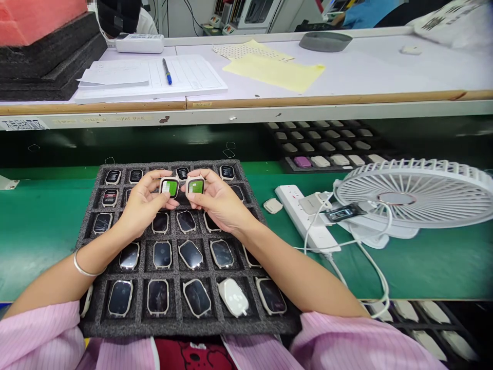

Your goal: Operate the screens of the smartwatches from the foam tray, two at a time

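My left hand (145,198) grips a smartwatch (169,187) without a strap, its screen lit green and white. In my right hand (217,198) is a second strapless smartwatch (195,186), also showing green on its screen. The two are held side by side, a small gap apart, thumbs at their lower edges. Beneath both hands lies a dark grey foam tray (138,325) with square compartments. Most compartments hold a watch with a dark screen; some in the back rows show white text. One white watch (233,297) lies face down in the front row. My hands hide several compartments.
Right of the tray are a white power strip (308,221), a white watch piece (272,205) and a white fan (412,195) with cables. Another filled tray (327,146) sits under the shelf. On the shelf (370,77) lie papers (185,74), a pen (167,72) and black foam (46,67).
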Motion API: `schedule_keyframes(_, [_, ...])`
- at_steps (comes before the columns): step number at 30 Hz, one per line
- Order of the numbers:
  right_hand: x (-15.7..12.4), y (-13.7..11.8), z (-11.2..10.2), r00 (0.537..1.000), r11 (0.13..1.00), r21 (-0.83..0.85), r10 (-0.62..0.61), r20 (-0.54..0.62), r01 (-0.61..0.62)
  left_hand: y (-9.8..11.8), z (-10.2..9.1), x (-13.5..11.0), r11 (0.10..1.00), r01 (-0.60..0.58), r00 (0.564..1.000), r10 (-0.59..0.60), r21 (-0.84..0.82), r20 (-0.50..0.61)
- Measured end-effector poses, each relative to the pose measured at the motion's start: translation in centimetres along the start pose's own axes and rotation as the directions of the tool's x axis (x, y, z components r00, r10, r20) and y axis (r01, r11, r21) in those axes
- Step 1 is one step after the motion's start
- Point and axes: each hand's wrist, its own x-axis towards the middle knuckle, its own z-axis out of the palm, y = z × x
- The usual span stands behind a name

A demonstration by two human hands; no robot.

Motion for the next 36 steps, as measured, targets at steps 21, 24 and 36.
schedule_keyframes(21, [-0.04,-0.41,0.24,0.999,0.999,0.017,0.030,-0.025,-0.030,0.47,0.19,-0.14,0.997,0.068,0.997,-0.069,-0.041,-0.028])
schedule_keyframes(24, [-0.07,-0.53,0.31,0.999,0.999,0.026,0.027,-0.026,-0.026,0.44,0.25,-0.18,0.997,0.068,0.998,-0.068,-0.029,-0.016])
schedule_keyframes(36, [-0.09,-0.55,0.27,0.999,0.999,0.032,0.033,-0.028,-0.032,0.48,0.39,-0.19,0.997,0.066,0.998,-0.067,-0.046,-0.014])
